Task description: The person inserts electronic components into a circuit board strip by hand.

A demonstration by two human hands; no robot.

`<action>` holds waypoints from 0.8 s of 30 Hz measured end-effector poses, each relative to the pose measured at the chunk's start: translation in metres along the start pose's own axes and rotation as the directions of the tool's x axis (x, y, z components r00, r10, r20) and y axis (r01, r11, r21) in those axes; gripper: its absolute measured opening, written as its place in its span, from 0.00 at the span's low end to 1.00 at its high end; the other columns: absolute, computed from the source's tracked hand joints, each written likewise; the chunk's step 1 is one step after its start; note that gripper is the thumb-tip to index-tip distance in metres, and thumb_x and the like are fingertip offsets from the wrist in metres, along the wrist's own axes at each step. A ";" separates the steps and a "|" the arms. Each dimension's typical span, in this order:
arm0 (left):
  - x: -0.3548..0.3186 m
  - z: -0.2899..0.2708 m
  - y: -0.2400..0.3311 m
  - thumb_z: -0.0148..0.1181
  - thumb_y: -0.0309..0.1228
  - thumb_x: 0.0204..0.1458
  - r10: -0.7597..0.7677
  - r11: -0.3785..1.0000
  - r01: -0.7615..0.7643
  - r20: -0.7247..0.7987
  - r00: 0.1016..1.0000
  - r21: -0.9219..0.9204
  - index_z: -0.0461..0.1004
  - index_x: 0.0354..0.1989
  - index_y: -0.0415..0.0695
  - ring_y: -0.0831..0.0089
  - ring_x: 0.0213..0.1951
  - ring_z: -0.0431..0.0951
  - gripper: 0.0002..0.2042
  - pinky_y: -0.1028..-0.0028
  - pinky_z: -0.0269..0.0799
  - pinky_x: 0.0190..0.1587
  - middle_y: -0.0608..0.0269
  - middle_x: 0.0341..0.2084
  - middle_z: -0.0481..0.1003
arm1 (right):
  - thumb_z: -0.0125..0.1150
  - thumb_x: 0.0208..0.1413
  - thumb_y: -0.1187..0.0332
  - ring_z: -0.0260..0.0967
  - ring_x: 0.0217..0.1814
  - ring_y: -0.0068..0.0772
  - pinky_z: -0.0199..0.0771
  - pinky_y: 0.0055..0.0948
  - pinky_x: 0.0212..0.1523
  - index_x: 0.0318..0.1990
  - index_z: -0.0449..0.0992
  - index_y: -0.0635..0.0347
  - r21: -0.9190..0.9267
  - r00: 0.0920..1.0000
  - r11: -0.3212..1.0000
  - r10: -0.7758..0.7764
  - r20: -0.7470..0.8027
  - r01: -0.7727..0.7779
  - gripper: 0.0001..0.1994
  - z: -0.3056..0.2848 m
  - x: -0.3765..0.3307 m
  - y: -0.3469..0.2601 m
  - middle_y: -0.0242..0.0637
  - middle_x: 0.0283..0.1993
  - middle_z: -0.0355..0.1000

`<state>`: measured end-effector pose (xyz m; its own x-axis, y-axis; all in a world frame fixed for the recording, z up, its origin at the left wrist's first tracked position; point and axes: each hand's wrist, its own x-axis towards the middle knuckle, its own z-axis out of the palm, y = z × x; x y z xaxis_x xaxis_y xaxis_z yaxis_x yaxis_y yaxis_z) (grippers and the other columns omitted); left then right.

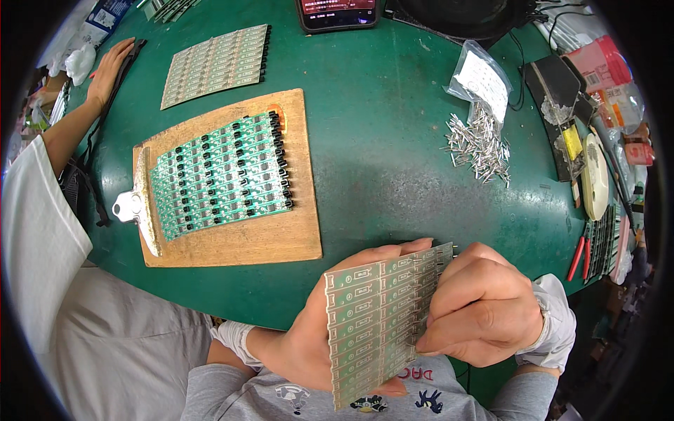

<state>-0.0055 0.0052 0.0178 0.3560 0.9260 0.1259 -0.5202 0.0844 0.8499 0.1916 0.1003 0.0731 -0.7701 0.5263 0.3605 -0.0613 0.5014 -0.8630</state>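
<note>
My left hand (303, 342) grips a circuit board panel (361, 326) from behind, thumb and fingers showing at its near and far edges. The panel is tilted up, its pale green printed face toward me, with rows of outlined pads. At the panel's right edge my right hand (486, 309) is closed, fingertips pressed together against the board; what they pinch is hidden. Small pins (449, 254) stick out at the panel's upper right corner. Left of my hands, a clipboard (232, 249) carries a green board panel (225, 175) fitted with rows of black components.
Another bare-looking panel (216, 67) lies beyond the clipboard. Loose metal pins (477, 146) spill from a clear bag (481, 81). A phone (338, 15) stands at the back. Tools, including red-handled pliers (577, 258), crowd the right. A co-worker's arm (74, 130) rests at left.
</note>
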 end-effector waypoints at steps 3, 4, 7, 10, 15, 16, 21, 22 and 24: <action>0.000 -0.002 0.005 0.81 0.26 0.36 -0.040 0.998 0.039 0.019 0.999 0.052 0.41 0.71 0.38 0.54 0.71 0.52 0.57 0.55 0.55 0.68 0.39 0.71 0.45 | 0.70 0.37 0.74 0.69 0.31 0.34 0.72 0.29 0.31 0.30 0.82 0.61 -0.006 1.000 1.000 -0.004 -0.008 0.004 0.09 0.001 -0.001 0.001 0.35 0.34 0.72; 0.000 -0.002 0.007 0.81 0.27 0.36 -0.067 0.994 0.065 0.020 0.998 0.085 0.41 0.71 0.38 0.53 0.71 0.52 0.57 0.55 0.55 0.68 0.39 0.71 0.45 | 0.70 0.37 0.74 0.69 0.30 0.34 0.72 0.28 0.31 0.30 0.82 0.61 -0.047 0.999 0.998 -0.045 -0.016 0.044 0.09 0.002 -0.002 0.002 0.35 0.35 0.72; -0.001 0.005 -0.005 0.81 0.27 0.37 0.116 0.991 -0.118 -0.032 0.993 -0.069 0.40 0.71 0.38 0.53 0.71 0.51 0.57 0.54 0.55 0.68 0.38 0.71 0.45 | 0.68 0.36 0.74 0.69 0.31 0.33 0.73 0.27 0.30 0.31 0.82 0.60 -0.116 0.994 0.988 -0.109 -0.026 0.106 0.10 0.004 -0.004 0.005 0.35 0.35 0.72; -0.001 0.005 -0.002 0.80 0.27 0.37 0.059 0.996 -0.062 -0.036 0.998 -0.071 0.39 0.71 0.38 0.52 0.71 0.51 0.57 0.54 0.55 0.68 0.37 0.71 0.45 | 0.67 0.40 0.76 0.68 0.35 0.29 0.70 0.24 0.33 0.34 0.83 0.56 -0.179 0.990 0.973 -0.141 0.023 0.143 0.10 -0.001 -0.007 0.003 0.31 0.37 0.72; -0.001 0.001 0.006 0.80 0.27 0.38 -0.011 0.999 0.010 -0.030 1.000 -0.053 0.40 0.71 0.38 0.52 0.71 0.52 0.57 0.54 0.56 0.68 0.38 0.71 0.45 | 0.65 0.37 0.71 0.68 0.37 0.28 0.70 0.22 0.31 0.35 0.83 0.56 -0.284 0.961 0.921 -0.276 0.008 0.267 0.13 0.002 -0.017 0.008 0.30 0.39 0.73; 0.001 -0.003 0.009 0.80 0.27 0.38 -0.069 0.993 0.065 0.039 0.997 0.096 0.40 0.71 0.38 0.52 0.71 0.52 0.57 0.54 0.56 0.68 0.38 0.71 0.45 | 0.66 0.40 0.73 0.68 0.37 0.26 0.68 0.21 0.33 0.38 0.83 0.55 -0.332 0.953 0.895 -0.294 0.067 0.299 0.13 -0.001 -0.020 0.006 0.29 0.40 0.73; -0.002 0.010 0.006 0.80 0.28 0.37 -0.130 0.967 0.105 -0.095 0.987 -0.233 0.40 0.71 0.38 0.52 0.71 0.52 0.57 0.54 0.56 0.68 0.39 0.71 0.45 | 0.66 0.45 0.73 0.69 0.37 0.24 0.66 0.21 0.32 0.42 0.83 0.53 -0.572 0.914 0.716 -0.354 0.196 0.400 0.14 -0.005 -0.031 0.000 0.30 0.43 0.74; -0.001 0.010 0.008 0.80 0.29 0.37 -0.162 0.960 0.130 -0.112 0.980 -0.246 0.41 0.71 0.39 0.52 0.71 0.51 0.56 0.54 0.56 0.68 0.39 0.71 0.45 | 0.66 0.46 0.73 0.69 0.37 0.25 0.66 0.23 0.31 0.43 0.83 0.52 -0.581 0.906 0.698 -0.362 0.219 0.419 0.14 -0.006 -0.031 -0.001 0.31 0.42 0.74; -0.001 0.006 0.007 0.80 0.29 0.38 -0.105 0.981 0.093 -0.065 0.992 -0.168 0.41 0.70 0.39 0.52 0.71 0.52 0.56 0.54 0.56 0.68 0.39 0.71 0.46 | 0.65 0.47 0.72 0.70 0.37 0.26 0.66 0.24 0.29 0.44 0.82 0.52 -0.597 0.898 0.674 -0.365 0.245 0.436 0.14 -0.011 -0.029 -0.005 0.33 0.42 0.75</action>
<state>-0.0049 0.0030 0.0266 0.3576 0.9339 0.0026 -0.6077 0.2306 0.7600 0.2214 0.0897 0.0711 -0.8248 0.1220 0.5522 0.0018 0.9770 -0.2131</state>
